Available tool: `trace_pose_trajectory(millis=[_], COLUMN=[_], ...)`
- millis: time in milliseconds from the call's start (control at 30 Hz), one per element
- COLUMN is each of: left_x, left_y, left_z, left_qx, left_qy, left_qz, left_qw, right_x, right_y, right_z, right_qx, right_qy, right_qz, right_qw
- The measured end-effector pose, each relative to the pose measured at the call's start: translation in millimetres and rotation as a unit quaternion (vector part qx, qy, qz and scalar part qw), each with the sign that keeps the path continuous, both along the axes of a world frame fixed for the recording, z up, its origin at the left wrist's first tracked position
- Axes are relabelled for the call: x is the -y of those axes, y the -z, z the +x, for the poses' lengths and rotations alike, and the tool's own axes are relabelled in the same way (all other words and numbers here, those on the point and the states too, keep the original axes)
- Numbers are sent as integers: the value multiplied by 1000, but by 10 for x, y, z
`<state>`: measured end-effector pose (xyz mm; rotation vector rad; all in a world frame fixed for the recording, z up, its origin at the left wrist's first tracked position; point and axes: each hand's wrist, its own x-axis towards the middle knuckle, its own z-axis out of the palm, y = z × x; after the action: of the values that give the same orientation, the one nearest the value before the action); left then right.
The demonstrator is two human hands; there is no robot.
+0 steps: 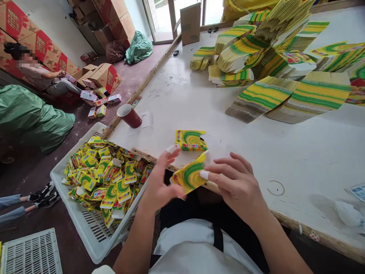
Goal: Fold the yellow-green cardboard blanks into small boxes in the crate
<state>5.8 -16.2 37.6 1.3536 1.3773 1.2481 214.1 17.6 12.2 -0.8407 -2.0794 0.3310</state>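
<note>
Low in the frame's centre, both hands pinch a yellow-green carton over the worktop edge: left hand steadies one end, right hand fingertips press the other, apparently folding it. A crate of finished cartons sits lower left.

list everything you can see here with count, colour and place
small carton: one, yellow and green, held between both hands
flat carton: one, yellow-green, on table ahead of hands
carton blank stacks: many, yellow-green striped, far right of table
table: one, white
cup: one, dark red, on its side at table's left edge
crate: one, white, left of table, full of folded cartons
cardboard boxes: several, red and brown, on floor
seated person: one, far left
left hand: fingers on carton
right hand: fingers on carton
</note>
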Motion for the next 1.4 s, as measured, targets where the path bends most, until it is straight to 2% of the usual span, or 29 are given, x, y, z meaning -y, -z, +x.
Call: trace_pose_trajectory(millis=[67, 100, 167, 233, 267, 300, 367, 400, 433, 467, 500, 567, 667, 767, 833, 1000, 1133, 1233, 1400], left_x=[10, 11, 12, 23, 33, 45, 71, 82, 90, 93, 91, 73, 24, -12, -11, 53, 84, 83, 64], left_y=[-30, -21, 32, 109, 148, 187, 252, 277, 296, 308, 315, 313, 307, 333, 355, 317, 219, 152, 87], left_z=[76, 126, 217, 280, 302, 321, 355, 368, 377, 379, 375, 350, 304, 302, 321, 308, 259, 246, 236], left_qx=[-114, -155, -208, -234, -241, -244, -247, -249, -252, -256, -258, -265, -272, -255, -245, -318, -311, -307, -293], left_qy=[69, 81, 64, 46, 52, 67, 101, 114, 120, 122, 119, 112, 128, 134, 108, 19, -14, -11, 30], left_qz=[-75, -110, -144, -127, -107, -83, -31, -6, 15, 27, 29, 7, -51, -52, -28, -29, -42, -51, -106], left_qw=[988, 978, 965, 963, 963, 964, 963, 962, 960, 959, 958, 958, 952, 956, 963, 947, 949, 950, 950], right_x=[58, 84, 115, 115, 107, 98, 81, 75, 71, 69, 68, 76, 114, 157, 159, 91, 62, 27, -98], right_y=[-6, 2, 36, 84, 108, 132, 178, 200, 222, 245, 265, 295, 306, 304, 313, 333, 345, 333, 216], right_z=[-64, -96, -140, -160, -168, -177, -204, -220, -236, -248, -255, -256, -238, -217, -198, -130, -106, -61, 130], right_qx=[-11, -38, -123, -222, -262, -292, -332, -345, -356, -366, -369, -359, -296, -192, -152, -188, -139, -105, -34], right_qy=[-22, -13, 28, 43, 24, -9, -85, -113, -130, -136, -134, -117, -116, -122, -119, -89, -108, -117, -157], right_qz=[-5, -23, -96, -222, -307, -400, -559, -609, -636, -642, -635, -600, -515, -379, -300, -274, -241, -237, -263], right_qw=[1000, 999, 987, 948, 915, 869, 756, 705, 672, 660, 666, 706, 796, 897, 934, 939, 954, 959, 951])
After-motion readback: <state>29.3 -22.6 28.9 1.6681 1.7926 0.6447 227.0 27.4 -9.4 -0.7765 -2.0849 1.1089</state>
